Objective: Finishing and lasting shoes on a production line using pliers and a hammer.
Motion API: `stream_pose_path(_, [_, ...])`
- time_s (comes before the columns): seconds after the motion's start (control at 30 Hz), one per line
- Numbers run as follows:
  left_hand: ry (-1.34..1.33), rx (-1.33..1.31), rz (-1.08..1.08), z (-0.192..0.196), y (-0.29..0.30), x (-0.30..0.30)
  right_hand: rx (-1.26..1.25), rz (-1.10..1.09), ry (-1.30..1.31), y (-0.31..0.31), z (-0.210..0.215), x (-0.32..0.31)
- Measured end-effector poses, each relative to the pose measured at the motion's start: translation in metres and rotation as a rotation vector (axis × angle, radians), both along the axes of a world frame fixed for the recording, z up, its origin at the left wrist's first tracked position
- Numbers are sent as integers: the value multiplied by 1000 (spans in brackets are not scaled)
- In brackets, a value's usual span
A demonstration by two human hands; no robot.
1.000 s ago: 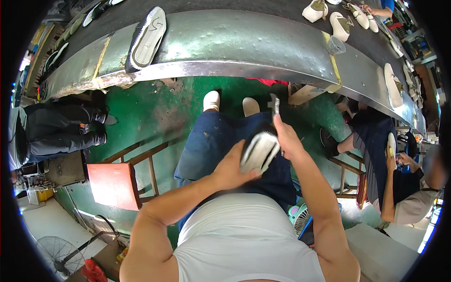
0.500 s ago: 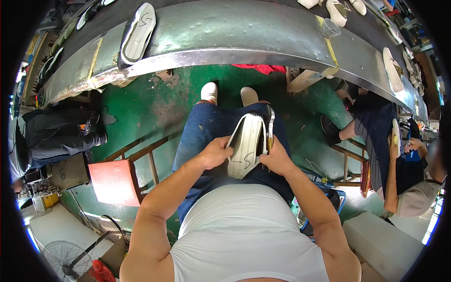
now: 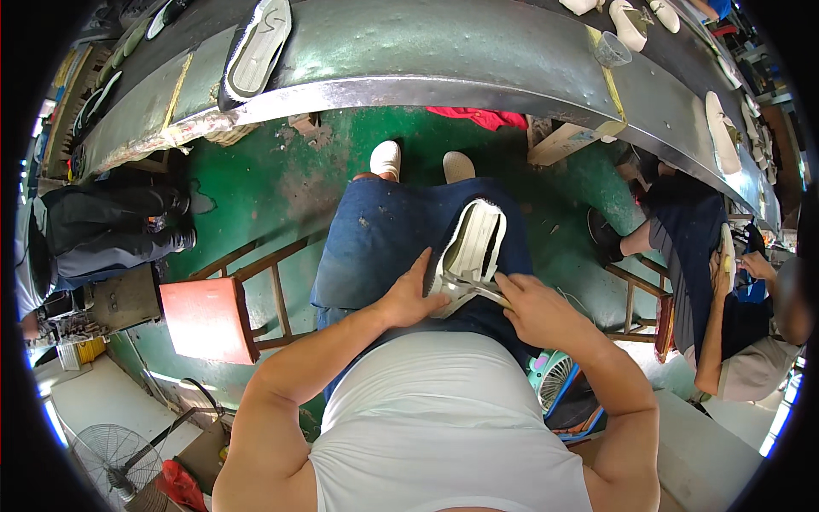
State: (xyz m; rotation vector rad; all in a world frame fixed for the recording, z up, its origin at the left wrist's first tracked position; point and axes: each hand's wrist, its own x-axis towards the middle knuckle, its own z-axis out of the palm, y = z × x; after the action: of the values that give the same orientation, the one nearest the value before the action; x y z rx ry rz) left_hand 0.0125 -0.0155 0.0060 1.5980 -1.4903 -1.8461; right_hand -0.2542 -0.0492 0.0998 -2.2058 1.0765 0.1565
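Note:
A dark shoe upper with a cream insole facing up (image 3: 478, 235) lies on my lap, on the blue apron (image 3: 367, 247). My left hand (image 3: 404, 295) grips its left edge near the end closest to me, thumb on the rim. In my right hand (image 3: 539, 309) is a pair of metal pincers (image 3: 469, 286), their handle under my closed fingers. The pincers' head lies across the near end of the shoe, close to my left thumb. Whether the jaws bite the edge cannot be made out.
A metal-edged bench (image 3: 409, 85) curves in front, bearing another sole-up shoe (image 3: 258, 51), a clear cup (image 3: 611, 49) and cream shoes (image 3: 722, 132). A red-topped stool (image 3: 205, 317) stands left; a small fan (image 3: 553, 375) is by my right elbow. Co-workers (image 3: 708, 299) sit on both sides.
The pincers have swung from upright beside the shoe to lying across its near end. The shoe has tilted and moved slightly right; my right hand has shifted right.

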Motion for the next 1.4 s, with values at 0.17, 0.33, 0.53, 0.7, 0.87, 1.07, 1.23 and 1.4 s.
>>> stream_pose_path(0.17, [471, 69, 205, -30, 19, 0, -233, 220, 338, -20, 29, 46])
stream_pose_path(0.33, [763, 317, 558, -30, 21, -5, 201, 368, 336, -43, 19, 53])
stream_pose_path(0.53, [127, 109, 616, -41, 13, -11, 138, 179, 26, -3, -43, 41])
stream_pose_path(0.7, [49, -86, 713, -62, 16, -21, -45, -13, -31, 36, -51, 47])
stream_pose_path(0.87, [-97, -288, 594, -38, 16, -26, 65, -26, 62, 13, -9, 27])
stream_pose_path(1.07, [-194, -653, 372, -37, 18, -23, -300, -23, 107, -7, -45, 18])
stream_pose_path(1.23, [-240, -688, 118, -12, 15, -15, -309, -118, -121, -3, -87, -10])
stream_pose_path(1.4, [-307, -614, -320, 10, -3, -8, -44, -80, 76, -8, -78, -37])
